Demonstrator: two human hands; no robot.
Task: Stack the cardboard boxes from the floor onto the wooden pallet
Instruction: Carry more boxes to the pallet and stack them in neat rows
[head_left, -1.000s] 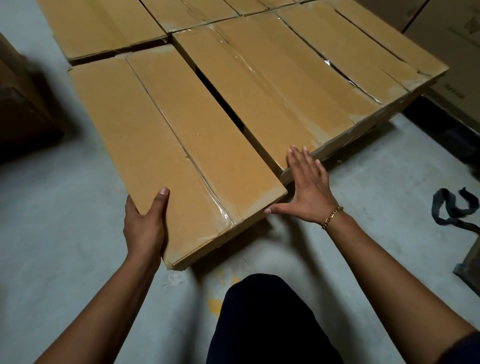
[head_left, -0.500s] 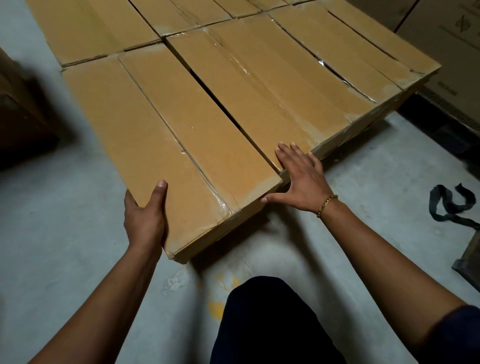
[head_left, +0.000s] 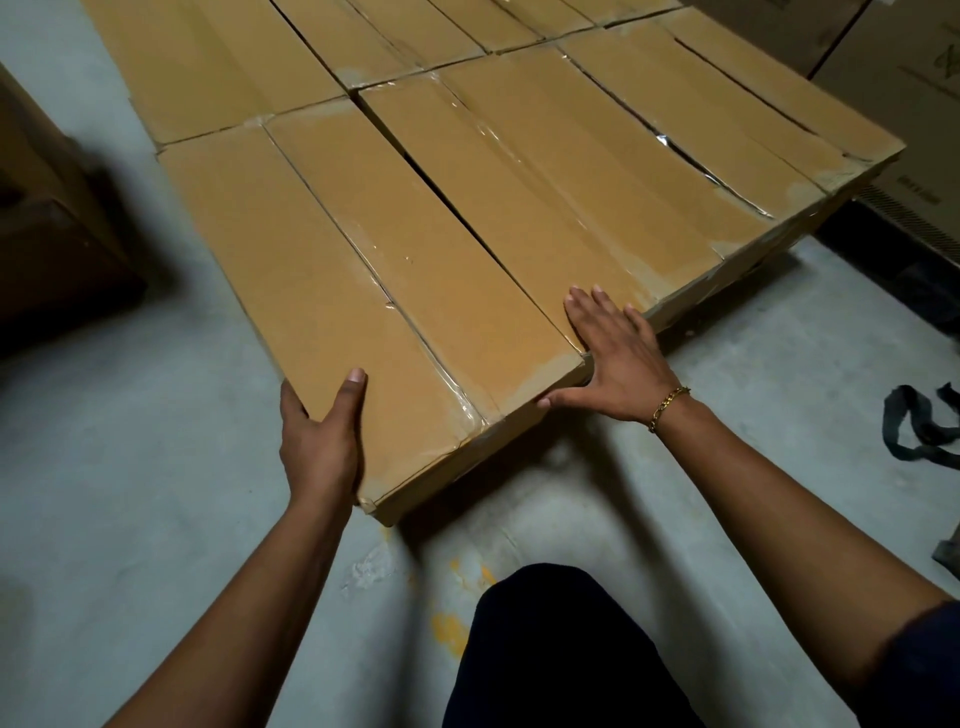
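Hands have shoved the cardboard box (head_left: 363, 270) against its neighbour (head_left: 545, 182) (gap narrower): left hand (head_left: 319, 447) grips its edge, right hand (head_left: 615, 358) presses flat.

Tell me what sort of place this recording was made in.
Probably a warehouse or stockroom: long taped cardboard boxes laid in tight rows, a grey concrete floor, and bigger printed cartons stacked at the right edge.
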